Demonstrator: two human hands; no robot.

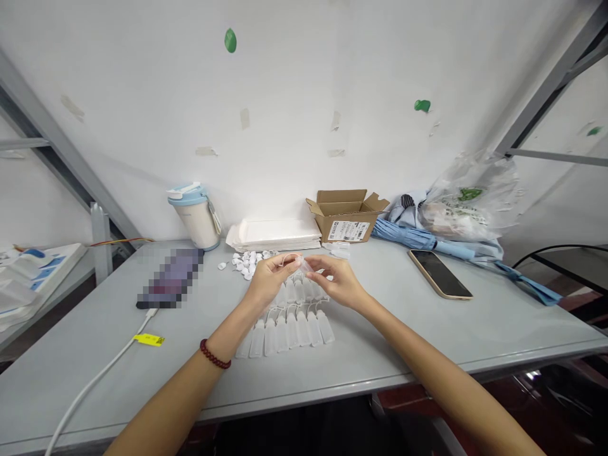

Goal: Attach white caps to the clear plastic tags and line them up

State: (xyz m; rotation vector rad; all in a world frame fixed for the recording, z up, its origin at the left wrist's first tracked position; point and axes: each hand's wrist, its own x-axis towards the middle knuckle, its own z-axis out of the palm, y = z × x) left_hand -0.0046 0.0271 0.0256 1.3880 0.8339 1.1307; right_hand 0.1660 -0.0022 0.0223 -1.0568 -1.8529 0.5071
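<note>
A small translucent plastic bottle [304,266] is held between my two hands above the desk. My left hand [270,277] pinches its upper end, where a thin white loop from the cap curves over my fingers. Fingers of my right hand [339,278] are closed on the bottle's body. Just below lie rows of similar small bottles [292,330], side by side with looped straps at their necks. My hands partly hide the back row. A pile of loose white caps [247,263] lies beyond my left hand.
Behind stand an open cardboard box [344,218] and a stack of white trays [278,234]. A tumbler [196,218] and a blurred-out device [173,278] with a white cable [102,373] are at left. Right: a phone [439,273], a blue umbrella [427,237] and a plastic bag [470,202].
</note>
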